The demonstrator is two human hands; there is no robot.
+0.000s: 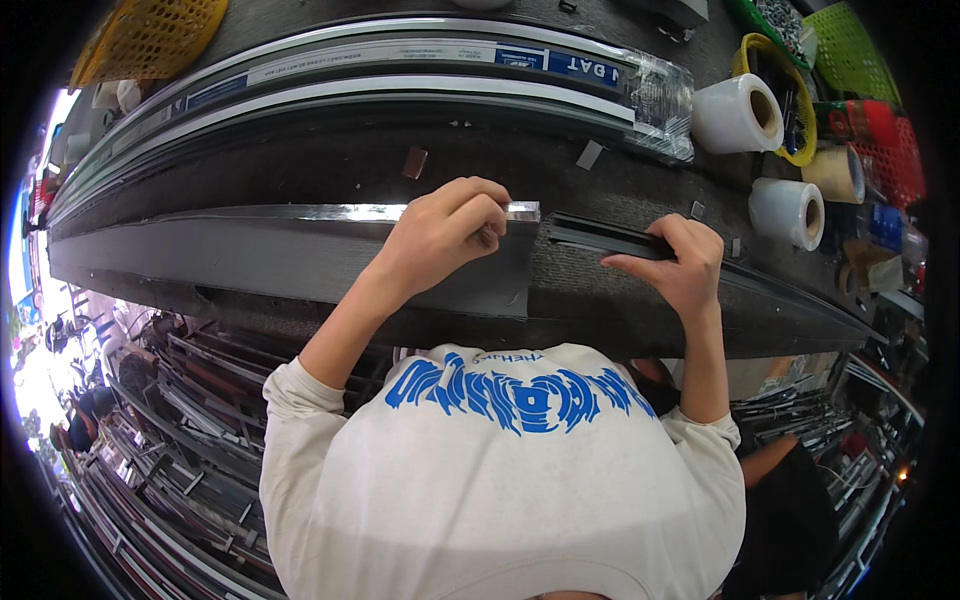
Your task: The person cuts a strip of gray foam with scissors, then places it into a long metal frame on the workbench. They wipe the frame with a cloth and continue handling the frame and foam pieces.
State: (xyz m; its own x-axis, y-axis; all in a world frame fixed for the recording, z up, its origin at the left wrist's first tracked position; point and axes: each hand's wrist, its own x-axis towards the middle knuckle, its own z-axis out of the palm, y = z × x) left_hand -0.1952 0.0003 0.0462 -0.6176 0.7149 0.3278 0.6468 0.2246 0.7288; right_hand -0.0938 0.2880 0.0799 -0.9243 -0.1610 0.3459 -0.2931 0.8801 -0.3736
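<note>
A long grey metal profile (330, 262) lies along the front of the dark bench, with a shiny silver strip (523, 211) on its far edge. My left hand (445, 235) is over the strip near the profile's right end. Its fingers are curled together, and whatever they pinch is hidden. To the right, my right hand (690, 250) grips a thin dark grooved profile (605, 236) between thumb and fingers. That piece's left end lies just beyond the grey profile's end, with a narrow gap between them.
Film-wrapped long profiles (400, 92) lie across the back. Rolls of clear film (735, 115), a tape roll (835, 174) and a yellow basket (806, 110) stand at right. Small offcuts (590, 154) dot the bench. Metal bars (170, 470) fill racks below; another person's arm (770, 460) shows lower right.
</note>
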